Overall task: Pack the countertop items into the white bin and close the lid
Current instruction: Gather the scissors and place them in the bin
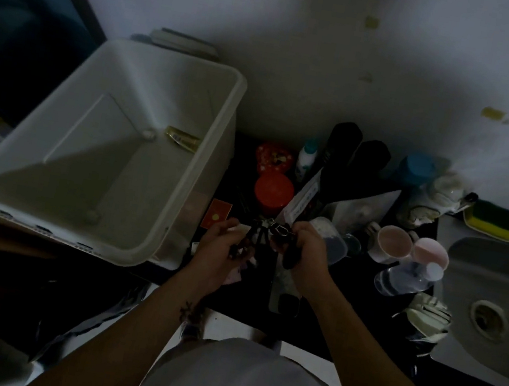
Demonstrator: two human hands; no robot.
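Note:
The open white bin [149, 249] stands at the left of the dark counter, with one small yellow item [182, 138] lying in its far corner. Just right of the bin, my left hand [219, 251] and my right hand [305, 252] are close together over the counter. Between them hangs a dark bunch of keys with metal rings [261, 234]; both hands grip it. My left hand also holds a small white piece under its fingers. The scene is dim and the bunch's details are hard to make out. No lid is clearly in view.
Behind my hands stand two red-lidded jars [274, 189], a small white bottle [306, 157], black utensils [340, 153] and a blue-capped bottle [417, 169]. Two cups [393, 243], a clear bottle [407, 279] and a steel sink [494, 300] lie to the right. Sponges [491, 219] sit behind the sink.

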